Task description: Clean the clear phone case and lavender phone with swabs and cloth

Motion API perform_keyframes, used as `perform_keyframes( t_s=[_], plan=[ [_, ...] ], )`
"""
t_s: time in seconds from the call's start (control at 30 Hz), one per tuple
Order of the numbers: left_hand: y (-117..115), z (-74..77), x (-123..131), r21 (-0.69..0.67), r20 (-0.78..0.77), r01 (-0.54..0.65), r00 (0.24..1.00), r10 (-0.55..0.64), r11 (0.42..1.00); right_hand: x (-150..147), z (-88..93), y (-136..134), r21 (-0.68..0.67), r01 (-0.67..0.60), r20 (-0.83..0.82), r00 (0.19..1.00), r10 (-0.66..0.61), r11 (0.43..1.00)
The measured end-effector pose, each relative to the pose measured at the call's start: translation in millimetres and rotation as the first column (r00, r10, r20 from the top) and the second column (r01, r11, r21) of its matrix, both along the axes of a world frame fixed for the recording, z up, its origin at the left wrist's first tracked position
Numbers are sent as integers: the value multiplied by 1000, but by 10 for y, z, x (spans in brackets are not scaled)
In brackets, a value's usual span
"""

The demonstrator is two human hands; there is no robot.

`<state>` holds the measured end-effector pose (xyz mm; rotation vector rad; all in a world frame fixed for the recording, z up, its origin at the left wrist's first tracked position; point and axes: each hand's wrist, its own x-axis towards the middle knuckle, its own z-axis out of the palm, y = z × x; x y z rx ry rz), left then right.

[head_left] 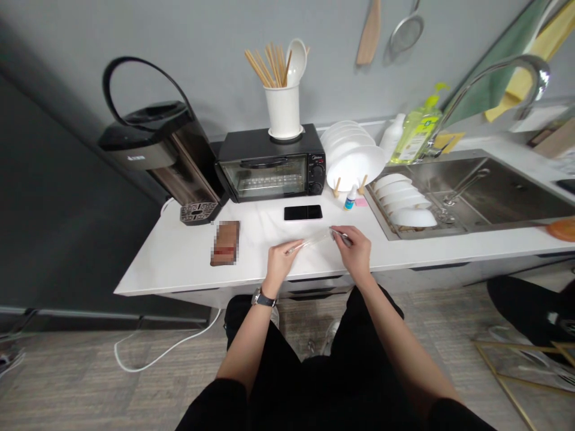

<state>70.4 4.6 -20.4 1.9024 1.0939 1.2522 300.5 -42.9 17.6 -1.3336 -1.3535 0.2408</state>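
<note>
The left hand (279, 257) pinches one end of a clear strip (314, 239), while the right hand (354, 246) has its fingers closed on a small silvery piece (345, 238) at the other end; I cannot tell whether that piece belongs to the strip. Held by its ends near the front edge of the tabletop (171, 257), the strip keeps its middle free of fingers, probably to spare it from touch. The phone (303, 212) lies flat just beyond, likely for easy reach. Plates (354, 166) stand on edge between wooden pegs (336, 187), and bowls (413, 217) lean in a row by the sink (507, 197), both presumably to drain. The white holder (284, 111) sits on the oven (260, 143), perhaps to save room.

Counted: two hands, one strip, one phone, one spray bottle (350, 197), one pink square (360, 202), one brown item (225, 242) blurred by pixels, one oven, one holder with one white ladle (296, 60); several plates and bowls overlap, and the chopsticks (272, 66) are too bunched to number
</note>
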Motion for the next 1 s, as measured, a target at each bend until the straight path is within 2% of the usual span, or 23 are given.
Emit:
perform_keyframes(
  t_s=[0.2,0.4,0.47,0.6,0.7,0.83,0.9,1.0],
  plan=[
    [-11,43,5,32,-54,25,998,-23,999,-307,-27,49,10,-119,196,974,114,993],
    [-34,72,-44,35,-93,57,994,-54,998,-729,-13,-115,27,-361,371,870,325,932],
    [-45,74,-55,37,-101,80,992,-76,996,-795,5,-156,18,-388,406,845,348,922],
    [-57,65,-44,38,-119,62,991,-57,997,-724,33,-152,-11,-284,417,870,263,959],
    [-57,44,-31,35,-97,67,993,-63,997,-498,38,-68,1,-134,398,909,122,991],
    [-43,-5,-30,41,-80,82,994,-78,996,-138,40,84,18,34,351,935,-38,999],
    [-37,-22,-28,45,-82,68,995,-64,997,-45,38,133,7,62,333,941,-61,998],
    [-36,-18,-16,50,-89,51,995,-47,997,-101,22,136,-5,13,317,948,-11,1000]
  ],
)
